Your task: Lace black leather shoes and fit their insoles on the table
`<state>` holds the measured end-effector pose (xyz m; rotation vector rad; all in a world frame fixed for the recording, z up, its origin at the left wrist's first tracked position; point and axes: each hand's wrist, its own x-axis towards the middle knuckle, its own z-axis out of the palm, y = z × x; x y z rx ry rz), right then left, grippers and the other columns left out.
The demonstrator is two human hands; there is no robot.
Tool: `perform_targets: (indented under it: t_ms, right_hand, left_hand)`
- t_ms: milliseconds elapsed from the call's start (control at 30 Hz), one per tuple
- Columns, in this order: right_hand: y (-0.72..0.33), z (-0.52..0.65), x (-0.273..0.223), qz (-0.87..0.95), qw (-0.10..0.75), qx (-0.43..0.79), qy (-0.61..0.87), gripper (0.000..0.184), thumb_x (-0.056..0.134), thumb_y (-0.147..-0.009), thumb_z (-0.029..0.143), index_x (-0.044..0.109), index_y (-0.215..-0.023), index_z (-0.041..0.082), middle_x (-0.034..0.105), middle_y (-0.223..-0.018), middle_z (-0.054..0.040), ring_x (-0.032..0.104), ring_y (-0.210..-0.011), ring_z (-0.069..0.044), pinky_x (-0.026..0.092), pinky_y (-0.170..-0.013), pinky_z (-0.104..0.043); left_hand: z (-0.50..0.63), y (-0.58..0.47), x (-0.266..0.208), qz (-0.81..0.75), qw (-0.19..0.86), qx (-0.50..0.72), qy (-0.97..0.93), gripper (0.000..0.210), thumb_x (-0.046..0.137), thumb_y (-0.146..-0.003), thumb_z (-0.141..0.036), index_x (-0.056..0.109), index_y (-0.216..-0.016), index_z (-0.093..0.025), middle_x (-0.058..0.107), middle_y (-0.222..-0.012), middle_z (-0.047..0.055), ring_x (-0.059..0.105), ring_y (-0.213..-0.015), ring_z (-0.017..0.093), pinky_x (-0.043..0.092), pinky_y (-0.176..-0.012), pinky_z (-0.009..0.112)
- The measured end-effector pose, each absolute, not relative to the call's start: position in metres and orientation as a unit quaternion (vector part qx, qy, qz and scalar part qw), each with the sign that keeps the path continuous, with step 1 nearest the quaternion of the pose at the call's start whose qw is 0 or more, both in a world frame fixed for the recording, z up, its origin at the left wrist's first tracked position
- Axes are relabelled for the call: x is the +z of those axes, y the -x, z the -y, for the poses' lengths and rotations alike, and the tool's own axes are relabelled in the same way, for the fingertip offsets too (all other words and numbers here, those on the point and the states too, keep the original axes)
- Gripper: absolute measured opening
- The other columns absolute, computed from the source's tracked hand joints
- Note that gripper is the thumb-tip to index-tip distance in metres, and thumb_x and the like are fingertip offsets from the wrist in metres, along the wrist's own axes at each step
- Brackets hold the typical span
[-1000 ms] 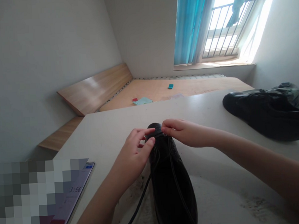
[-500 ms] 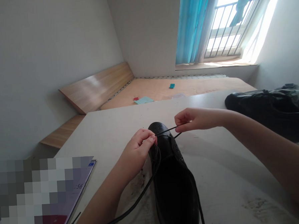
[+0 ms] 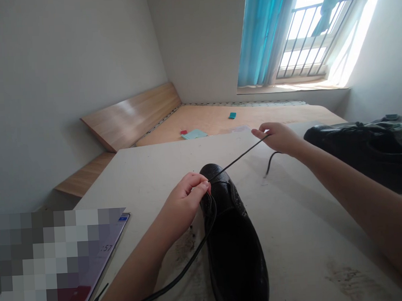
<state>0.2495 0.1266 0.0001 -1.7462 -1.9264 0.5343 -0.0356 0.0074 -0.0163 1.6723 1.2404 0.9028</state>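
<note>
A black leather shoe [image 3: 238,252] rests on the white table, its toe pointing away from me. My left hand [image 3: 191,193] is closed at the left side of the shoe's front, thumb and fingers pinching a thin black shoelace [image 3: 240,156]. That lace runs taut up to the right into my right hand [image 3: 276,135], which is closed on it above the table. A loose lace end dangles below my right hand. From my left hand, another length of lace curves down across the table and over my left forearm. The eyelets under my left hand are hidden.
A second black shoe [image 3: 363,153] lies at the table's right side. On the left is a tablet-like screen [image 3: 105,259], partly blurred out. Beyond the white table [image 3: 145,176] is a bed [image 3: 213,118] with small papers on it, near a barred window.
My right hand has moved up and right, drawing the lace longer and taut. The lace end that lay along the shoe's right side now hangs below my right hand. My left hand stays put.
</note>
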Motion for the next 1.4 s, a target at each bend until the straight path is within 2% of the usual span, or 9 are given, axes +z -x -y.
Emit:
perform_targets:
  t_ms: [133, 267, 533, 633, 700, 800, 967, 1167, 1400]
  right_hand:
    - [-0.242, -0.115, 0.009, 0.71, 0.176, 0.386, 0.563, 0.067, 0.017, -0.093, 0.07, 0.059, -0.087, 0.018, 0.026, -0.062, 0.0034, 0.023, -0.05, -0.011, 0.024, -0.045, -0.026]
    - [-0.22, -0.087, 0.021, 0.689, 0.156, 0.571, 0.418, 0.045, 0.055, -0.09, 0.054, 0.062, -0.121, 0.021, 0.033, -0.071, 0.0026, 0.023, -0.056, -0.008, 0.018, -0.047, -0.023]
    - [-0.171, -0.028, 0.029, 0.776, 0.233, 0.458, 0.365, 0.058, 0.048, -0.095, 0.051, 0.04, -0.149, 0.031, 0.051, -0.094, -0.0027, 0.04, -0.069, -0.01, 0.038, -0.061, -0.027]
    - [-0.158, -0.016, 0.028, 0.81, 0.287, 0.419, 0.293, 0.043, 0.051, -0.096, 0.042, 0.057, -0.136, 0.027, 0.051, -0.098, -0.0036, 0.048, -0.08, -0.012, 0.043, -0.073, -0.028]
    - [-0.152, -0.011, 0.028, 0.805, 0.342, 0.415, 0.252, 0.03, 0.053, -0.095, 0.043, 0.072, -0.104, 0.021, 0.052, -0.104, -0.0051, 0.052, -0.087, -0.013, 0.044, -0.079, -0.028]
    - [-0.148, -0.008, 0.03, 0.758, 0.405, 0.458, 0.227, 0.047, 0.048, -0.096, 0.053, 0.057, -0.069, 0.016, 0.058, -0.097, -0.0054, 0.052, -0.073, -0.01, 0.043, -0.067, -0.026]
    - [-0.158, -0.021, 0.037, 0.66, 0.48, 0.496, 0.296, 0.05, 0.052, -0.09, 0.063, 0.042, -0.066, 0.02, 0.039, -0.052, 0.0054, 0.029, -0.046, -0.008, 0.022, -0.046, -0.025]
    - [-0.179, -0.048, 0.04, 0.664, 0.553, 0.317, 0.391, 0.045, 0.05, -0.096, 0.049, 0.045, -0.062, 0.02, 0.035, -0.054, 0.0027, 0.029, -0.05, -0.01, 0.019, -0.048, -0.029]
    - [-0.19, -0.057, 0.05, 0.491, 0.624, 0.445, 0.414, 0.044, 0.053, -0.094, 0.047, 0.033, -0.064, 0.022, 0.019, -0.056, 0.0051, 0.014, -0.05, -0.012, 0.009, -0.048, -0.031]
  left_hand:
    - [-0.009, 0.035, -0.019, -0.497, 0.434, 0.371, -0.654, 0.023, 0.048, -0.086, -0.036, 0.057, -0.072, -0.02, 0.057, -0.087, 0.004, 0.053, -0.091, 0.022, 0.037, -0.087, 0.035]
    - [-0.008, 0.034, -0.019, -0.499, 0.427, 0.415, -0.629, 0.025, 0.051, -0.089, -0.038, 0.064, -0.079, -0.019, 0.062, -0.088, 0.003, 0.056, -0.09, 0.02, 0.039, -0.087, 0.033]
    - [0.002, 0.035, -0.007, -0.406, 0.398, 0.518, -0.639, 0.022, 0.049, -0.096, -0.035, 0.061, -0.083, -0.021, 0.046, -0.057, -0.006, 0.048, -0.056, 0.011, 0.039, -0.06, 0.023]
    - [0.008, 0.032, -0.006, -0.398, 0.365, 0.481, -0.691, 0.019, 0.054, -0.093, -0.032, 0.065, -0.084, -0.021, 0.055, -0.064, -0.004, 0.048, -0.06, 0.011, 0.038, -0.058, 0.023]
    - [0.01, 0.031, -0.005, -0.405, 0.365, 0.454, -0.705, 0.019, 0.054, -0.093, -0.032, 0.066, -0.085, -0.02, 0.058, -0.068, -0.002, 0.049, -0.063, 0.012, 0.038, -0.06, 0.024]
    - [0.01, 0.032, -0.005, -0.428, 0.378, 0.447, -0.689, 0.02, 0.057, -0.09, -0.034, 0.066, -0.079, -0.019, 0.057, -0.066, -0.002, 0.048, -0.062, 0.013, 0.037, -0.057, 0.025]
    - [0.005, 0.04, -0.003, -0.433, 0.404, 0.53, -0.607, 0.039, 0.055, -0.09, -0.032, 0.046, -0.054, -0.019, 0.038, -0.052, -0.004, 0.034, -0.052, 0.011, 0.029, -0.051, 0.025]
    - [-0.001, 0.044, 0.003, -0.364, 0.521, 0.619, -0.461, 0.041, 0.048, -0.092, -0.025, 0.039, -0.052, -0.019, 0.026, -0.051, -0.005, 0.024, -0.047, 0.009, 0.026, -0.043, 0.022]
    - [0.007, 0.041, 0.008, -0.307, 0.504, 0.669, -0.451, 0.037, 0.048, -0.096, -0.029, 0.053, -0.06, -0.018, 0.025, -0.052, -0.005, 0.023, -0.048, 0.01, 0.031, -0.046, 0.021]
